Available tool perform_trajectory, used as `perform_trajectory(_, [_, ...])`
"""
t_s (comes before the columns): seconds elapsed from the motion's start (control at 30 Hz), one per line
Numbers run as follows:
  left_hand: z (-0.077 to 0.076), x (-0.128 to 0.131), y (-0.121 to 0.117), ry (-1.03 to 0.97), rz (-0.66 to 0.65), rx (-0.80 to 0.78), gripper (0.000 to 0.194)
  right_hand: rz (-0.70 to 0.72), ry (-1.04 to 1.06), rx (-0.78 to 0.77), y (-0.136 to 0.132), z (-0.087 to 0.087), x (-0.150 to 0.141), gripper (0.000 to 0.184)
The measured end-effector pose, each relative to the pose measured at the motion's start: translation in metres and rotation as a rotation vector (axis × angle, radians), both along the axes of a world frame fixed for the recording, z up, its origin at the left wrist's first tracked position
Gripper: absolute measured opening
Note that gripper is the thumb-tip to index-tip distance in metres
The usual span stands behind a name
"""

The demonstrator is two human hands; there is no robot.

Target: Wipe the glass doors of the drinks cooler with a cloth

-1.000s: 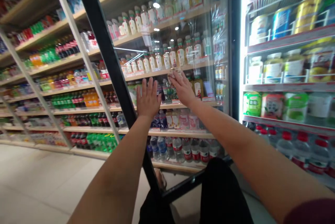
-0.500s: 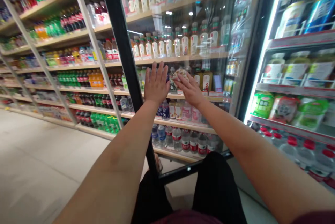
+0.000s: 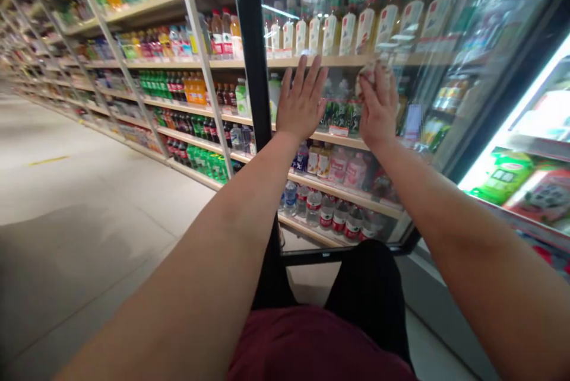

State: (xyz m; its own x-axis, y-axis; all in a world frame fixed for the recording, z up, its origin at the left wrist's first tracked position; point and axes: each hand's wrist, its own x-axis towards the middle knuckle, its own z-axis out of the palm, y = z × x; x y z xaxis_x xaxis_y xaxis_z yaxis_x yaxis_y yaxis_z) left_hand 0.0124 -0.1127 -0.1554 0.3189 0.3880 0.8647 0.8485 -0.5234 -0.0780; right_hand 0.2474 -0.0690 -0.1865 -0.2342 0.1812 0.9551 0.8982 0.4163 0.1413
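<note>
A glass door (image 3: 436, 96) in a black frame stands open in front of me. My left hand (image 3: 300, 99) lies flat on the glass near the frame's left upright, fingers spread and holding nothing. To its right, my right hand (image 3: 379, 111) presses a light, patterned cloth (image 3: 369, 67) against the pane. The fingers lie over the cloth and cover part of it. Through the glass, bottles show behind both hands.
Wooden shelves (image 3: 173, 63) of bottled drinks run along the left and behind the glass. A lit cooler with green pouches (image 3: 505, 176) is at the right. My knees flank the door's bottom rail (image 3: 329, 256). Pale floor (image 3: 89, 209) stretches left.
The view has turned left and down. My right hand has slid the cloth up and to the right across the glass, farther from my left hand, which stays flat on the pane.
</note>
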Motion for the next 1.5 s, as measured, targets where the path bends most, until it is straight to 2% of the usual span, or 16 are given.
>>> perform_trajectory(0.07, [0.001,0.0,-0.002,0.008,0.017,-0.017,0.071,-0.006,0.024,0.016,0.003,0.002,0.004,0.058])
perform_trajectory(0.23, [0.002,0.002,-0.007,0.011,0.033,-0.027,0.071,0.052,-0.191,-0.036,-0.002,-0.007,0.005,0.052])
perform_trajectory(0.4, [0.003,0.003,-0.008,-0.008,0.043,-0.067,0.072,0.001,0.022,0.025,-0.006,-0.011,0.003,0.055])
perform_trajectory(0.57, [0.004,0.002,-0.008,-0.054,-0.045,-0.113,0.075,0.028,-0.173,-0.036,-0.006,-0.013,0.001,0.054])
perform_trajectory(0.73, [0.004,0.001,-0.004,-0.063,-0.068,-0.108,0.075,-0.024,0.008,-0.002,0.0,-0.007,0.008,0.058])
perform_trajectory(0.93, [0.002,0.0,-0.001,-0.037,-0.054,-0.046,0.071,0.016,-0.148,-0.055,-0.011,-0.013,-0.002,0.056])
perform_trajectory(1.13, [0.002,0.0,-0.001,-0.026,-0.047,-0.021,0.069,-0.027,0.071,0.015,-0.013,-0.028,-0.016,0.06])
perform_trajectory(1.27, [0.001,-0.001,0.003,0.006,-0.004,0.039,0.073,-0.002,-0.067,-0.033,-0.017,-0.043,-0.027,0.055])
perform_trajectory(1.33, [0.001,-0.002,0.006,0.014,0.01,0.05,0.072,0.007,-0.039,-0.042,-0.017,-0.044,-0.029,0.054])
perform_trajectory(1.4, [0.0,-0.002,0.007,0.009,-0.002,0.061,0.069,0.007,0.08,-0.023,-0.016,-0.042,-0.029,0.056])
perform_trajectory(1.5, [-0.008,-0.001,0.003,-0.041,-0.027,0.076,0.067,0.008,0.146,-0.014,-0.016,-0.043,-0.027,0.056])
